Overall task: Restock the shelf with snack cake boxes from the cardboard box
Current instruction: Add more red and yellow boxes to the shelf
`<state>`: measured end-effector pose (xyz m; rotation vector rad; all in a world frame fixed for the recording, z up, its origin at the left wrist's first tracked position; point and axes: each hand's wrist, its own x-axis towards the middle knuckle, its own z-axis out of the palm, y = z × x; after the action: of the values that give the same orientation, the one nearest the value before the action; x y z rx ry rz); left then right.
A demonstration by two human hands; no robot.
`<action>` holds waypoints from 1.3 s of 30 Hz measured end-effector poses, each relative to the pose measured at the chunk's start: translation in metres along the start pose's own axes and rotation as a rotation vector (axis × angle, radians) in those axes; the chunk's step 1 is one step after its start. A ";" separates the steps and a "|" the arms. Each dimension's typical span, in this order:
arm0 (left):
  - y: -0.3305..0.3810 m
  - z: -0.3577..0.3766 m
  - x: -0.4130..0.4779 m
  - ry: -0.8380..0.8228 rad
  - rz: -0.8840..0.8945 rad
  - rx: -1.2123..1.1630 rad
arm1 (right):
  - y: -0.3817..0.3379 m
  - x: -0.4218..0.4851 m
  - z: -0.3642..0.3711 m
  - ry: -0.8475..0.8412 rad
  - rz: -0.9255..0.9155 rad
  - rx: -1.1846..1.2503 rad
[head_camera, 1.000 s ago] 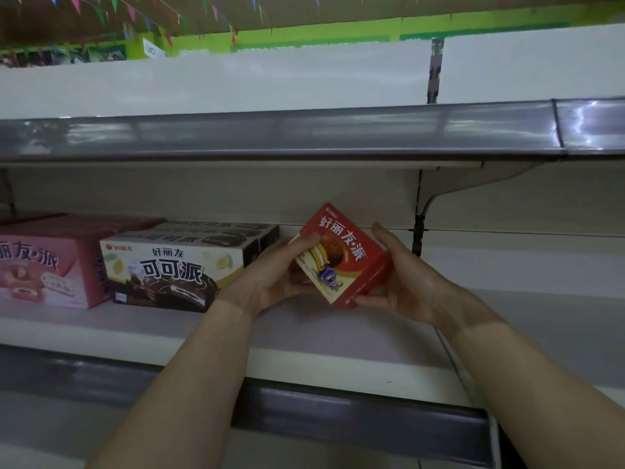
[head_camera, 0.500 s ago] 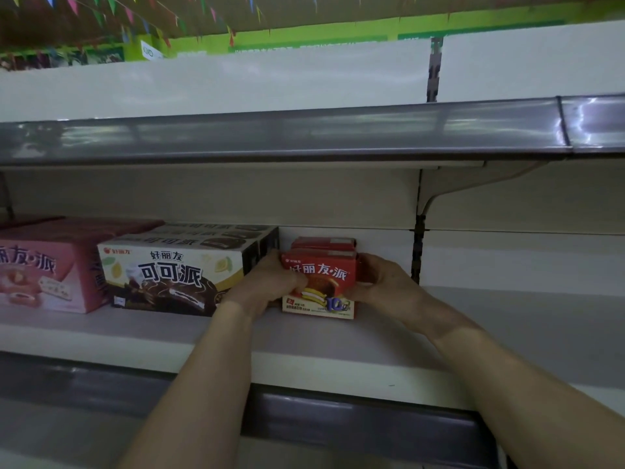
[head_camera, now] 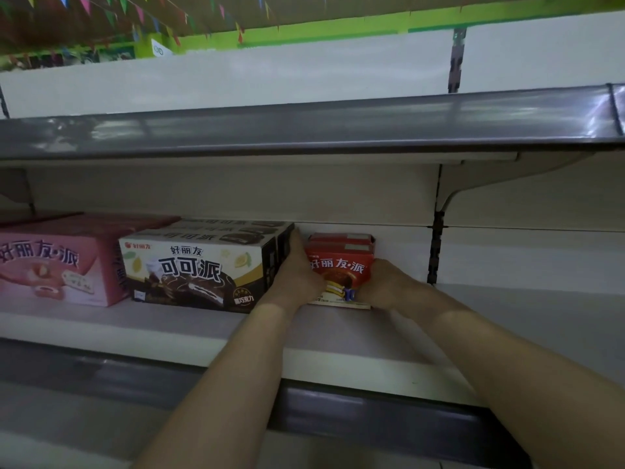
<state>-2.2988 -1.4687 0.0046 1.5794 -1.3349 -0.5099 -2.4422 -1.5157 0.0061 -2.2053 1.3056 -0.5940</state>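
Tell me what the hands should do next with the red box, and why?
Probably let go and pull back. The red box already stands upright on the shelf, beside the black box, with the left hand and right hand at its sides.

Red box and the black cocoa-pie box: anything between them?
Head view: only the left hand, its fingers slid into the gap between the red box and the black box.

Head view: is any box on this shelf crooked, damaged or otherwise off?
Nothing stands out. The small red snack cake box stands upright and square beside the black-and-white cocoa pie box, held between left hand and right hand.
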 end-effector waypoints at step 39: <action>0.016 0.015 -0.025 0.314 0.241 1.038 | -0.021 -0.026 0.010 0.375 -0.364 -0.549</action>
<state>-2.3269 -1.4504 0.0053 2.1220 -1.5982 0.6836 -2.4338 -1.4815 0.0089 -2.9298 1.3759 -0.9039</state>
